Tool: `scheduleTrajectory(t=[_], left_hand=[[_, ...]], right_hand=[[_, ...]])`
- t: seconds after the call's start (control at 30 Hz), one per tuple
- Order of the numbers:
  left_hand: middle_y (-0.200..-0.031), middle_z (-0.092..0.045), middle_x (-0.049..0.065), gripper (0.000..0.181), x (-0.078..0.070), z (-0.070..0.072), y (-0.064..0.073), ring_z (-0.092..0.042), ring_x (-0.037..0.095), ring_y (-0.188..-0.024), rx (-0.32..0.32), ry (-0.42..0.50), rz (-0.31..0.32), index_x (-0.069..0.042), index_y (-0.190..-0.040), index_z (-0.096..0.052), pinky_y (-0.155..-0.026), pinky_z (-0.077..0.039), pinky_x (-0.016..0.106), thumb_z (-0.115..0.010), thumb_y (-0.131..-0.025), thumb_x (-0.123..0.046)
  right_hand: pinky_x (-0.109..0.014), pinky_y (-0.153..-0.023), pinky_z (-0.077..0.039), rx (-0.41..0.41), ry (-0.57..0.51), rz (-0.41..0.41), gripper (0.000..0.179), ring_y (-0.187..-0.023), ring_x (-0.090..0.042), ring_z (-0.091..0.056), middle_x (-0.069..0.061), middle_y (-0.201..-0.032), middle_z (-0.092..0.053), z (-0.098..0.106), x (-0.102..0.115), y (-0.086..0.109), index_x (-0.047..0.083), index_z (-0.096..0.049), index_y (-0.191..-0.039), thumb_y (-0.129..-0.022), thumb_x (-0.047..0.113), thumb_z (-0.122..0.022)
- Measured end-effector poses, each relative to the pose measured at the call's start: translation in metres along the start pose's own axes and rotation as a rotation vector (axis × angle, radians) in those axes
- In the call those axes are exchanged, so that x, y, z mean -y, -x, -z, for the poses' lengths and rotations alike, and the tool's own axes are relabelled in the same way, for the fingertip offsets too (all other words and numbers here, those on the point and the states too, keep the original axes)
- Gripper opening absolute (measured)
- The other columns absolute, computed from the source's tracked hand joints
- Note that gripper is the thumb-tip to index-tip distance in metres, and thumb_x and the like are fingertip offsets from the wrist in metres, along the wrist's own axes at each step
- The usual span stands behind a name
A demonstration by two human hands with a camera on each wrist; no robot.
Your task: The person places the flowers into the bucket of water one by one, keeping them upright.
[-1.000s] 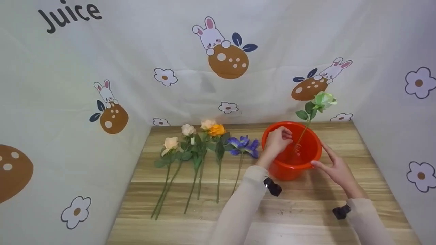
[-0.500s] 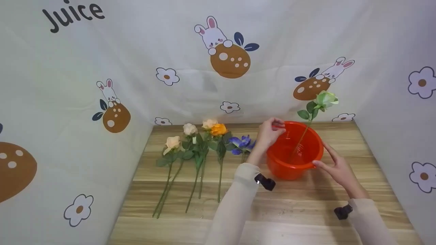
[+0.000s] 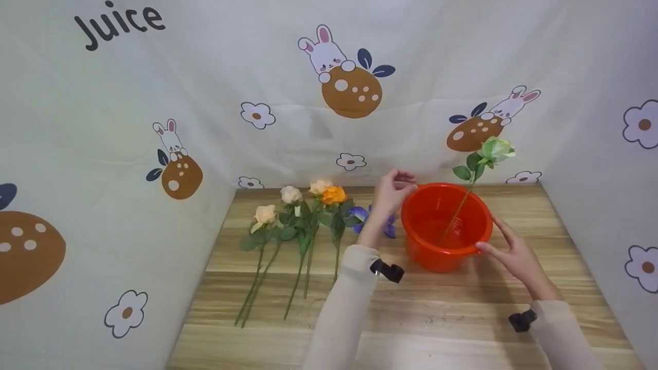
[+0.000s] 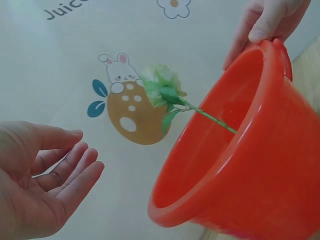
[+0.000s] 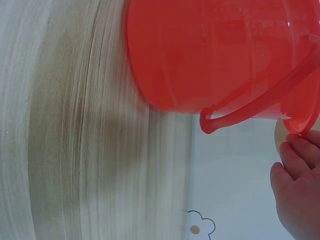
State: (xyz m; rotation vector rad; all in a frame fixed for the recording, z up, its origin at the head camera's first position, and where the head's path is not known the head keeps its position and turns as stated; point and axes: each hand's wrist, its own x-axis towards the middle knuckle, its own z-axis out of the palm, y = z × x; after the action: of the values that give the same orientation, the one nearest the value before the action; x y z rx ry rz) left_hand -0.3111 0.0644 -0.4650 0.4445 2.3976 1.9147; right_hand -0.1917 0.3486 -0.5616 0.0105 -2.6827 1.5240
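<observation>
A red plastic bucket (image 3: 437, 258) stands on the wooden tabletop. One green artificial rose (image 3: 496, 150) leans to the right inside it, its bloom above the rim. My right hand (image 3: 516, 256) holds the bucket's rim at the right, thumb on the near edge and fingers round the far side. In the right wrist view its fingers (image 5: 295, 157) meet the rim. My left hand (image 3: 389, 192) is just left of the bucket, holding nothing. The left wrist view shows that hand (image 4: 45, 175) with loosely curved fingers, apart from the rim.
Left of the bucket lie several artificial flowers: a peach rose (image 3: 264, 216), a pale rose (image 3: 291, 195), an orange rose (image 3: 334, 195) and a purple flower (image 3: 359, 212) partly behind my left hand. The bucket's handle (image 5: 265, 97) hangs down its side. Printed cloth (image 3: 288, 149) walls the table.
My left hand has come out of the bucket, over the rim and away to the left. The rose stays in the bucket, and my right hand keeps its hold on the rim.
</observation>
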Motion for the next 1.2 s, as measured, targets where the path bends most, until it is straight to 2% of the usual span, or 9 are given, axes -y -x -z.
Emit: scheduleTrajectory(t=[0.1,0.33,0.47,0.6,0.7,0.97,1.2], left_hand=[[-0.112,-0.072,0.021,0.024,-0.001,0.01,0.002,-0.072,0.029,-0.101,-0.01,0.008,-0.018,0.004,-0.113,-0.065,-0.086,-0.058,0.025,-0.069,-0.09,-0.002],[-0.113,-0.071,0.021,0.025,0.002,0.035,0.006,-0.07,0.033,-0.105,-0.06,0.043,-0.006,0.004,-0.114,-0.065,-0.089,-0.059,0.03,-0.07,-0.09,-0.004],[-0.113,-0.071,0.023,0.025,0.007,0.05,0.007,-0.07,0.035,-0.105,-0.088,0.058,-0.024,0.006,-0.114,-0.064,-0.088,-0.059,0.031,-0.069,-0.089,0.0],[-0.113,-0.07,0.026,0.025,0.013,0.064,0.008,-0.07,0.035,-0.104,-0.121,0.08,-0.024,0.007,-0.113,-0.063,-0.087,-0.059,0.03,-0.067,-0.089,0.002],[-0.113,-0.07,0.025,0.025,0.018,0.075,0.01,-0.07,0.034,-0.105,-0.152,0.063,-0.02,0.008,-0.114,-0.063,-0.089,-0.059,0.031,-0.068,-0.089,0.002],[-0.115,-0.07,0.023,0.028,0.033,0.104,0.016,-0.068,0.035,-0.108,-0.221,0.046,0.036,0.006,-0.116,-0.063,-0.092,-0.057,0.032,-0.069,-0.09,-0.003],[-0.113,-0.069,0.025,0.03,0.047,0.13,0.023,-0.068,0.033,-0.104,-0.282,0.057,0.044,0.008,-0.117,-0.063,-0.087,-0.058,0.031,-0.07,-0.09,-0.003]], right_hand=[[-0.078,-0.107,-0.022,0.002,0.006,0.0,0.088,-0.147,-0.052,-0.023,-0.025,-0.161,-0.025,0.001,0.001,0.0,0.019,-0.026,-0.159,-0.088,0.029,-0.077],[-0.078,-0.105,-0.025,-0.002,0.031,0.021,0.087,-0.144,-0.054,-0.025,-0.026,-0.16,-0.026,0.001,0.001,0.0,0.018,-0.025,-0.159,-0.088,0.028,-0.076],[-0.079,-0.106,-0.022,0.002,0.012,0.024,0.087,-0.146,-0.053,-0.022,-0.025,-0.161,-0.025,0.001,-0.001,-0.001,0.018,-0.025,-0.159,-0.089,0.03,-0.075],[-0.08,-0.107,-0.017,0.008,-0.014,0.016,0.086,-0.147,-0.052,-0.019,-0.023,-0.162,-0.023,0.001,-0.002,-0.001,0.02,-0.024,-0.159,-0.09,0.03,-0.074],[-0.081,-0.107,-0.016,0.016,-0.014,0.001,0.087,-0.147,-0.052,-0.018,-0.023,-0.163,-0.021,0.001,-0.001,0.0,0.021,-0.022,-0.159,-0.09,0.032,-0.073],[-0.081,-0.106,-0.018,0.019,-0.001,-0.012,0.089,-0.147,-0.053,-0.019,-0.023,-0.163,-0.021,0.001,0.001,0.001,0.02,-0.021,-0.16,-0.09,0.033,-0.074],[-0.08,-0.107,-0.018,0.014,-0.008,0.006,0.087,-0.147,-0.053,-0.019,-0.023,-0.162,-0.022,0.001,0.001,0.0,0.019,-0.022,-0.159,-0.09,0.032,-0.074]])
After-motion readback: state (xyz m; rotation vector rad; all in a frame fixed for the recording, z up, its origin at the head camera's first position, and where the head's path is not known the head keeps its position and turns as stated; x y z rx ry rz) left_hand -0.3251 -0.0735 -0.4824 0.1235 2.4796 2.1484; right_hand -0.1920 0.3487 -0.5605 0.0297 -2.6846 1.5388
